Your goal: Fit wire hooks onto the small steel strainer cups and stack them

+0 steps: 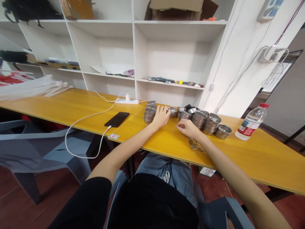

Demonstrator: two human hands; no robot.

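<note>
My left hand [161, 116] reaches across the yellow table [76, 108], its fingers curled around a small perforated metal cup [172, 111]. A stack of like cups [149, 114] stands just left of that hand. My right hand [188, 128] rests closed on the table, its fingers pinched together on something I cannot make out. Several more metal cups [207, 122] lie in stacks behind and right of the right hand. A bundle of thin wire rings [195, 144] lies under my right wrist near the front edge.
A black phone [117, 119] lies on the table, its white cable running to a power strip [127, 101]. A water bottle [251, 122] lies at the right. White shelves [133, 47] stand behind. A grey chair [35, 146] is at the left.
</note>
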